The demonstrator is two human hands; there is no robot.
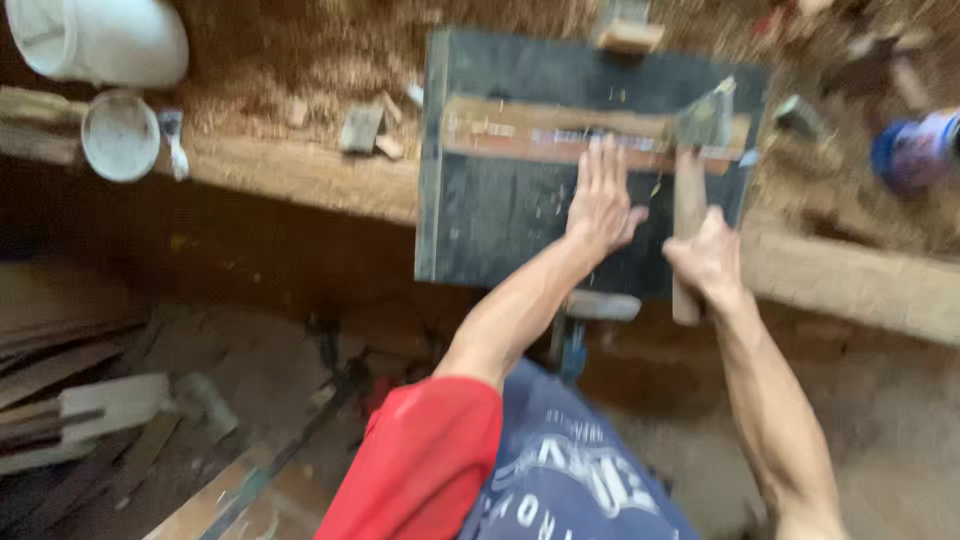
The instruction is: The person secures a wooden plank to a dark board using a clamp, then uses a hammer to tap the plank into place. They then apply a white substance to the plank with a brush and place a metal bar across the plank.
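Observation:
A flat wooden strip (520,130) lies across a dark board (490,220) set on a workbench. My left hand (600,205) rests flat on the board with its fingers spread, the fingertips touching the strip. My right hand (712,262) grips the wooden handle of a hammer (690,190). The hammer's metal head (705,120) sits over the right end of the strip. The picture is blurred by motion.
A white bucket (100,40) and a small white bowl (120,135) stand at the far left of the sawdust-covered bench (300,170). A blue can (915,150) lies at the right. Small wood offcuts (362,128) sit near the board. Planks and tools (100,420) lie on the floor below left.

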